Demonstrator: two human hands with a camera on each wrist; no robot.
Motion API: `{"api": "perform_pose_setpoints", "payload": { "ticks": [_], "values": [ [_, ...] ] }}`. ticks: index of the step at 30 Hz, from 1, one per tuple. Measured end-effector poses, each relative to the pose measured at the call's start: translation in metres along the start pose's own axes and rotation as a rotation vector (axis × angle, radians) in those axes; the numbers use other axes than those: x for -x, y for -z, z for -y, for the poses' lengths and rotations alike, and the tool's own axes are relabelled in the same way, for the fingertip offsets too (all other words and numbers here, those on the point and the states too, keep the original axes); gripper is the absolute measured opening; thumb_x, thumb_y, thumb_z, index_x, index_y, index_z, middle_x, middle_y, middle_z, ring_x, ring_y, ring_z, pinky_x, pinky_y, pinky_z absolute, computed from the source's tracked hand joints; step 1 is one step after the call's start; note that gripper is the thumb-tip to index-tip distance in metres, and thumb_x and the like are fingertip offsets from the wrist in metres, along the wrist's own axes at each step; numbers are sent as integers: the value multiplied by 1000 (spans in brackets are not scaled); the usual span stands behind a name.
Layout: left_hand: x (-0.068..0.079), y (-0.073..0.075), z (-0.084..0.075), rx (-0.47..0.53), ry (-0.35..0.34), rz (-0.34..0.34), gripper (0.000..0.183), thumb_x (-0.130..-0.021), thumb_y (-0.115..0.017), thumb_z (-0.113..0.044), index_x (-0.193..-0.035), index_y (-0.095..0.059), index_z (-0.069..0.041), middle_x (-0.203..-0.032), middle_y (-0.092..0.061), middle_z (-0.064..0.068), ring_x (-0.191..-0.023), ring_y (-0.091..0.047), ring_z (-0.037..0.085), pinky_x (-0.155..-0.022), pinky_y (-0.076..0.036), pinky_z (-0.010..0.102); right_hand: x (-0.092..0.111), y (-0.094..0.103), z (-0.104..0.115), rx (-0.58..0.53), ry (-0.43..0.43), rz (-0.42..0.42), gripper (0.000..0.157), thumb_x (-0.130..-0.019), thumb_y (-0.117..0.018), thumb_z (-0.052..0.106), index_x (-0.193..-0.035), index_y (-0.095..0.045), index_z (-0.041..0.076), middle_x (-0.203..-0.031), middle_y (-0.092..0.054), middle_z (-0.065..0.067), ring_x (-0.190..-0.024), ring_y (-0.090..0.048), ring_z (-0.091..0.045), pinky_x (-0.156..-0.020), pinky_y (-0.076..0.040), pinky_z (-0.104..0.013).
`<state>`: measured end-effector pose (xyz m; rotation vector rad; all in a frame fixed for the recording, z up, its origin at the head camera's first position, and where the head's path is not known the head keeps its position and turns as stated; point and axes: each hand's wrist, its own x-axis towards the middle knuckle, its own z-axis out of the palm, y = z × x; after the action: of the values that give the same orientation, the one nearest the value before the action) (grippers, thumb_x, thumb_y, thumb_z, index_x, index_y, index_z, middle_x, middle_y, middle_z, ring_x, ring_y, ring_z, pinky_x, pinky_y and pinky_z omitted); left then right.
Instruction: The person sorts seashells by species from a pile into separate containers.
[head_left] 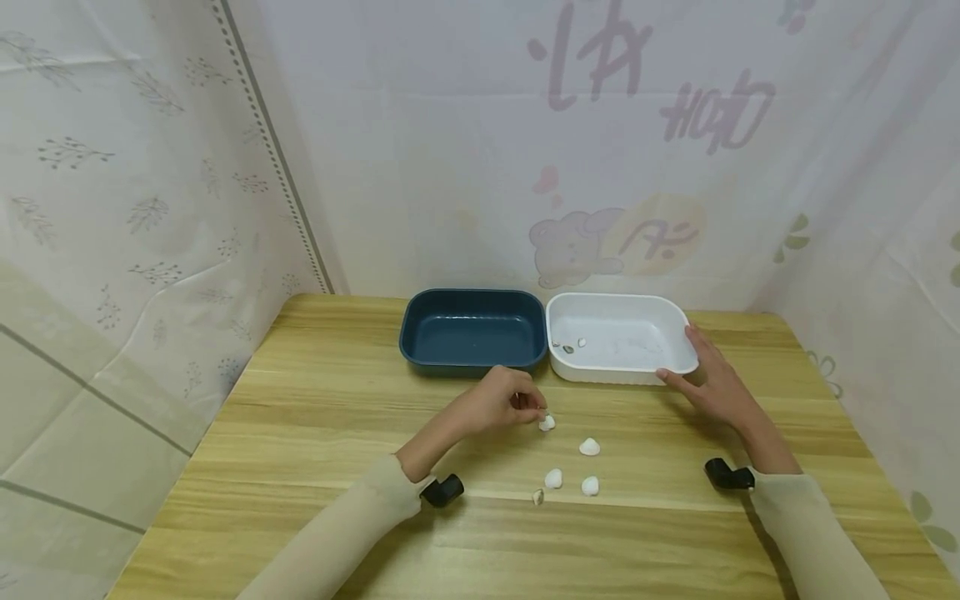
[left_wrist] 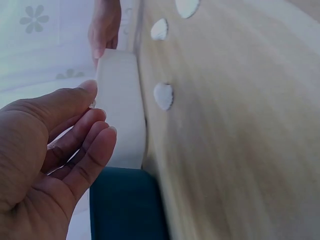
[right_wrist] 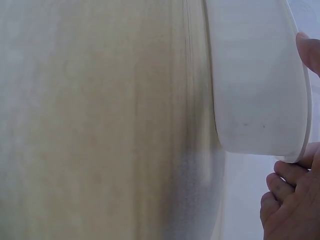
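Between thumb and index finger, my left hand (head_left: 504, 400) pinches a small shell (left_wrist: 93, 104), mostly hidden by the fingertips. Just beyond those fingertips in the head view, a white shell (head_left: 548, 423) lies on the table. Further right and nearer are more white shells (head_left: 590, 447), plus a small brownish one (head_left: 537, 497). My right hand (head_left: 712, 379) grips the right corner of a white basin (head_left: 622, 377), thumb at the front rim and fingers round the side. A few small shells (head_left: 567, 349) lie inside at its left end.
A dark blue basin (head_left: 472, 367) stands directly left of the white one, their sides nearly meeting. Both are near the back edge of the wooden table (head_left: 300, 442). Printed cloth (head_left: 420, 167) hangs behind and at the sides. Each sleeve carries a black wrist piece (head_left: 442, 490).
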<state>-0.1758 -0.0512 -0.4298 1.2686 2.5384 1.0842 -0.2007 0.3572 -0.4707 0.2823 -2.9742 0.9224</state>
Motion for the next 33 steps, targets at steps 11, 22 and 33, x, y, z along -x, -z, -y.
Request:
{"api": "perform_pose_setpoints", "payload": {
  "ticks": [11,22,33],
  "values": [
    [-18,12,-3,-2,14,3,9,-92,-78,-12,-99,-80,-8,-89,-73,2,-77,-63,6,-70,-54,16,1,-1,1,6,-1,-2,103,-96,-68,51,-166,-3,11,-172,-5,-21,-153,-12,-56,-112,-18,-80],
    [-43,25,-5,0,13,-26,10,-93,-77,-12,-101,-80,-7,-92,-76,4,-79,-67,9,-70,-54,15,2,-2,-1,4,-9,-2,103,-96,-68,51,-166,-3,11,-173,-2,-17,-153,-13,-56,-112,-19,-80],
    [-71,37,-2,7,30,-81,11,-94,-76,-16,-102,-80,-9,-94,-77,3,-77,-67,9,-69,-53,15,0,-1,-2,5,-2,-9,103,-96,-67,51,-166,-2,13,-173,-1,-16,-153,-12,-55,-113,-18,-80]
  ]
}}
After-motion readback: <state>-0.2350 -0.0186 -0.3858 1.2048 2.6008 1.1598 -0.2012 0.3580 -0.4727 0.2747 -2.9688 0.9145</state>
